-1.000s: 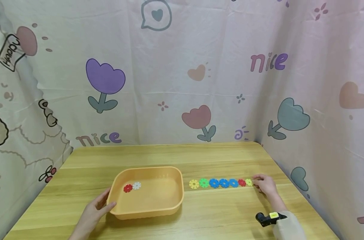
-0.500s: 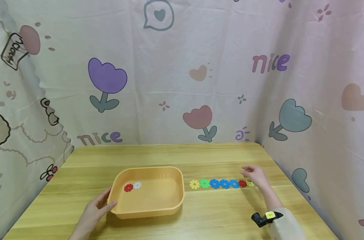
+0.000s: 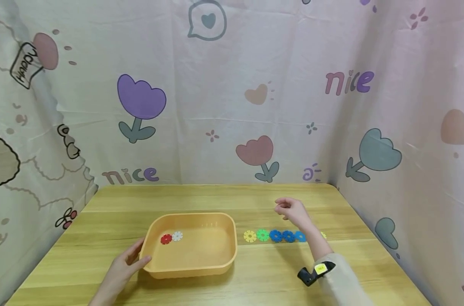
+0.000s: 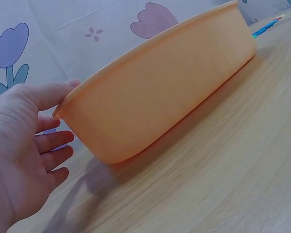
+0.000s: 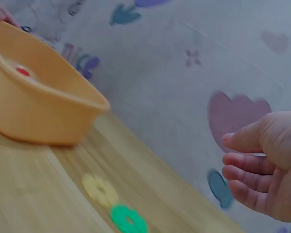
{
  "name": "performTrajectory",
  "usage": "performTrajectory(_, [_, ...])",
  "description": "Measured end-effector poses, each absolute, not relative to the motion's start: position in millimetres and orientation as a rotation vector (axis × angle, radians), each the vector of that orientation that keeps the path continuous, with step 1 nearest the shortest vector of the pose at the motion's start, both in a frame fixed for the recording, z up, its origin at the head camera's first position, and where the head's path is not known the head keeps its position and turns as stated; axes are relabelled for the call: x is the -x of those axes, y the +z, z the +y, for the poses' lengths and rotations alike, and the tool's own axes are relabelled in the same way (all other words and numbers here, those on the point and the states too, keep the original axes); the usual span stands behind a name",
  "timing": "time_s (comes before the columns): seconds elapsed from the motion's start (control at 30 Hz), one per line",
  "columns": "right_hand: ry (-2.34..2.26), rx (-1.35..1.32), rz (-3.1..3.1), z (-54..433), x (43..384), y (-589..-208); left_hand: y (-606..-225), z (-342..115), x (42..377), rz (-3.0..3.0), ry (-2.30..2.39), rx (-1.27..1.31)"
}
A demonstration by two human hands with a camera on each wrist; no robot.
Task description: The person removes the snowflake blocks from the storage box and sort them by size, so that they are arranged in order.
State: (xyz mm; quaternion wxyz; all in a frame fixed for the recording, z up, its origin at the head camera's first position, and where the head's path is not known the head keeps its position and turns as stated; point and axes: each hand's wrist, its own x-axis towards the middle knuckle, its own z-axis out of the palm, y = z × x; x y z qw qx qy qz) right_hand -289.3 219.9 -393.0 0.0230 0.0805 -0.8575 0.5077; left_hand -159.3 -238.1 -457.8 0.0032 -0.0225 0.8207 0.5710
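The left hand (image 3: pixel 122 267) holds a yellow-orange plastic basin (image 3: pixel 190 268) at its left side, thumb over the rim and fingers along the outer wall. Inside the basin lie a red snowflake disc (image 3: pixel 166 239) and a white snowflake disc (image 3: pixel 177 236). My right hand (image 3: pixel 294 211), fingers loosely bent with nothing in them, is above the table behind a row of discs. That row runs from a yellow disc (image 3: pixel 250 236) through a green disc (image 3: pixel 262 235) to several blue discs (image 3: pixel 288 236). Its right part is mostly hidden by the right forearm; a yellow-green disc (image 3: pixel 323 234) peeks out.
The wooden table (image 3: pixel 201 197) meets a patterned curtain (image 3: pixel 216 106) at its back and sides. On the right wrist sits a black camera mount (image 3: pixel 312 274) with a yellow label. In the right wrist view, the basin's wall (image 5: pixel 39 114) stands left of the discs.
My right hand has left the yellow-green disc at the row's right end, rising and moving left over the row. The left hand keeps its hold on the basin.
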Motion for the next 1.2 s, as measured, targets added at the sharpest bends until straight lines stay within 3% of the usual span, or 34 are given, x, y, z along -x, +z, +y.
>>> performTrajectory(0.6, [1.628,-0.674,-2.693,93.6,292.0,-376.4,-455.8,-236.7,158.1,2.595,1.79,0.083])
performTrajectory(1.2, [1.607,-0.937,-2.789,-12.0,278.4,-397.6,-458.0,-237.5,158.9,2.59,1.811,0.066])
